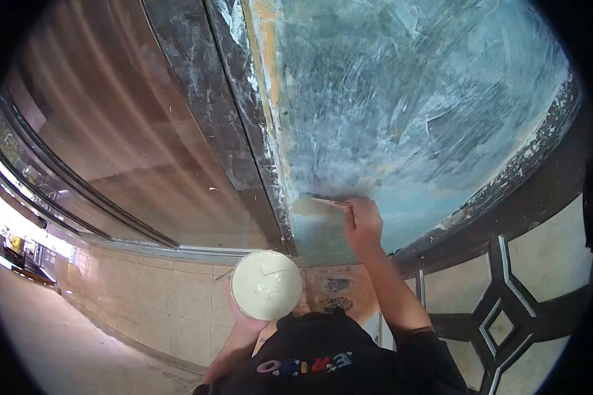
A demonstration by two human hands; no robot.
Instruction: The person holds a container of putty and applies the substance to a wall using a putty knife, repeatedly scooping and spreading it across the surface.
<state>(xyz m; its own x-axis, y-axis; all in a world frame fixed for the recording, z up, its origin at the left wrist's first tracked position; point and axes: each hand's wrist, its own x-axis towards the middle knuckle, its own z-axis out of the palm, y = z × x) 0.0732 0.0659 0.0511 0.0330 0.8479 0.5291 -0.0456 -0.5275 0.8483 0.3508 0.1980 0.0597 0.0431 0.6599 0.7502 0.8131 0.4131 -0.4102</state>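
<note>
My right hand (364, 224) is closed around the handle of a paintbrush (316, 206). The brush's pale, paint-coated end lies against the blue-green wall (389, 99), close to the dark frame strip at its left edge. Patchy smears and streaks cover much of this wall, and its lower part looks smoother. Below and to the left, my left hand (245, 317) grips the side of a round tub of paint (267, 285). Pale cream-green paint fills the tub, glossy on top. Most of the left-hand fingers are hidden by the tub.
A dark-framed glass door (132, 131) with curtain-like folds stands to the left. Beige tiles (184, 296) run along below it. On the right is a dark panel door (454, 322) with pale insets. A paint-stained surface (339, 289) lies in front of my body.
</note>
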